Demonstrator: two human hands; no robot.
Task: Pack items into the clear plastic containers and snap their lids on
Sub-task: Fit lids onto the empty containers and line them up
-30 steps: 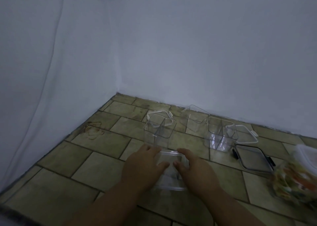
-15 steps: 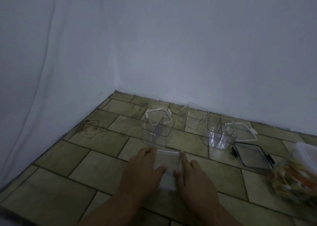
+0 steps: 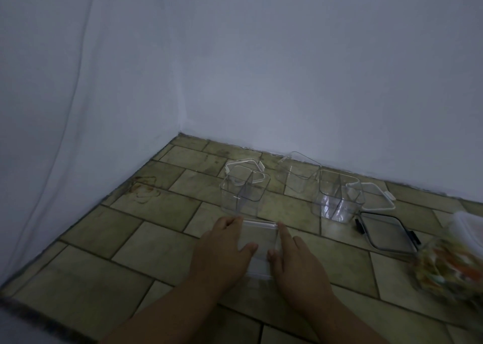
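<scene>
I see a tiled floor [image 3: 162,241] filling the lower frame | centre: two divided clear containers [image 3: 244,189] [image 3: 338,196], a third [image 3: 298,172] behind | centre bottom: a lidded container [image 3: 258,249] | right: black-rimmed lid [image 3: 384,232], white-rimmed lid [image 3: 376,198] | right edge: blurred colourful items [image 3: 449,268]

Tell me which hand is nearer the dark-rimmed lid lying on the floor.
Right. The right hand lies just left of the dark-rimmed lid; the left hand is farther left, across the clear container.

No readable text, label, brand, number or sign appeared anywhere in the dim view, including on the clear containers [image 3: 244,194].
</scene>
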